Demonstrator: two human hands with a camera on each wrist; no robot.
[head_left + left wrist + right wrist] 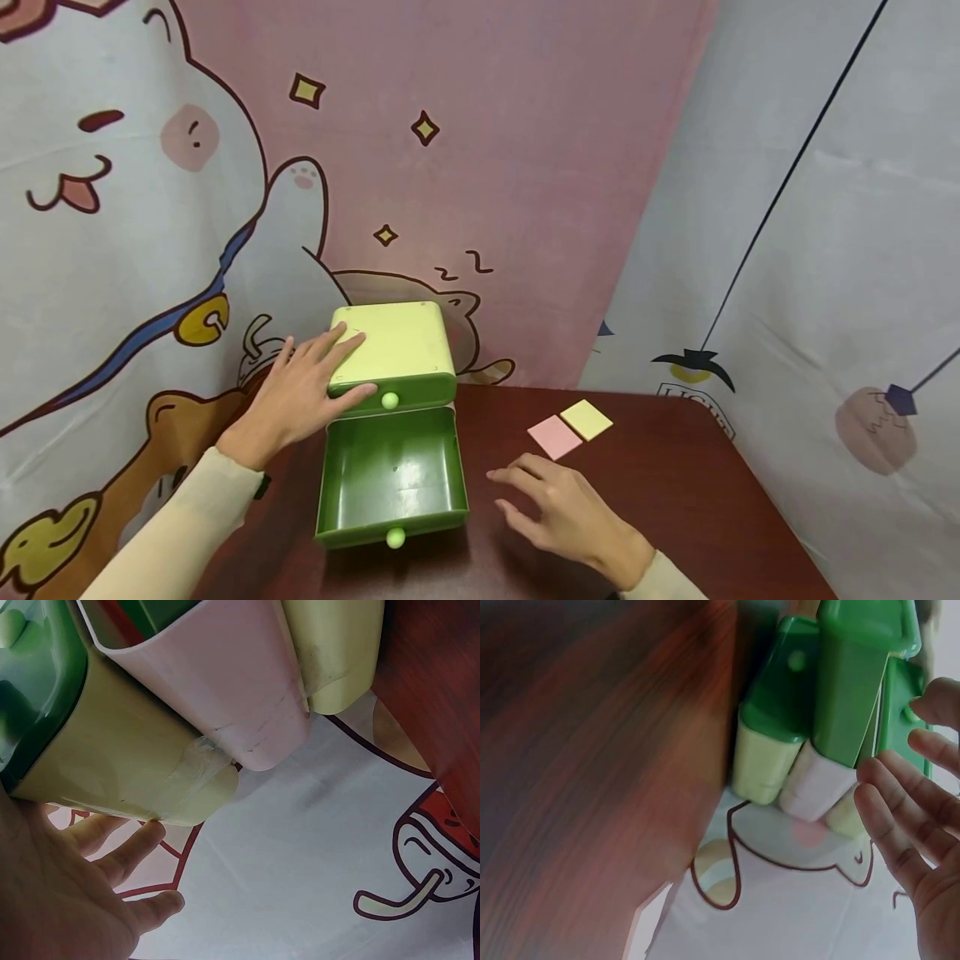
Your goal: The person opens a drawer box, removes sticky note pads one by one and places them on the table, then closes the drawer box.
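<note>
A small desktop drawer cabinet (393,342) has a pale yellow top, and its stacked tiers look yellow, pink and yellow in the left wrist view. Its middle green drawer (393,467) is pulled out, showing its green floor. My left hand (303,392) rests on the cabinet's left side, fingers extended over the top and thumb against the front of the top drawer (390,400), which is closed. Right of the pulled-out drawer, my right hand (562,508) hovers over the table with loosely bent fingers and holds nothing.
Two sticky-note pads, one pink (555,437) and one yellow (587,419), lie side by side on the dark red-brown table (675,492), beyond the right hand. A cartoon-printed cloth (525,208) hangs behind the table.
</note>
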